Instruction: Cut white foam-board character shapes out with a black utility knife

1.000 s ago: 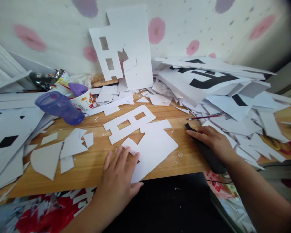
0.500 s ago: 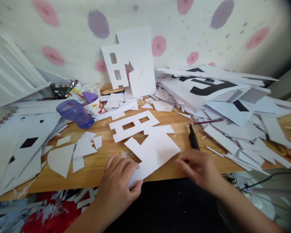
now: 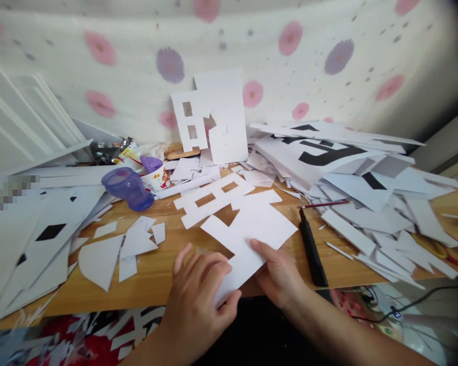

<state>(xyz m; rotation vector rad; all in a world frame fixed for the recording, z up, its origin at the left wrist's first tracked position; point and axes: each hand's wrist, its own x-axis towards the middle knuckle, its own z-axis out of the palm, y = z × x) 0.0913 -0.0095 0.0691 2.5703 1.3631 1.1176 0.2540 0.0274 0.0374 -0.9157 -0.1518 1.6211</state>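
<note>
A white cut-out board (image 3: 252,234) with rectangular windows and notches lies over the table's front edge. My left hand (image 3: 204,287) pinches its near left end between thumb and fingers. On its right edge my right hand (image 3: 278,269) has closed, thumb on top and fingers underneath, partly hidden by the board. Just right of that hand a black utility knife (image 3: 312,249) rests on the wood. A dark red pencil (image 3: 324,204) lies beyond the knife.
A similar cut-out (image 3: 227,117) leans on the flowered curtain. Paper scraps (image 3: 366,223) pile up at right, with scissors (image 3: 456,254). Printed sheets (image 3: 57,218) lie left, near a purple cup (image 3: 127,188) and a paper cup (image 3: 156,177). Loose offcuts (image 3: 139,239) lie left of the board.
My right hand has moved left from beside the knife and taken hold of the board's right edge. My left hand keeps its grip. The camera view has shifted a little.
</note>
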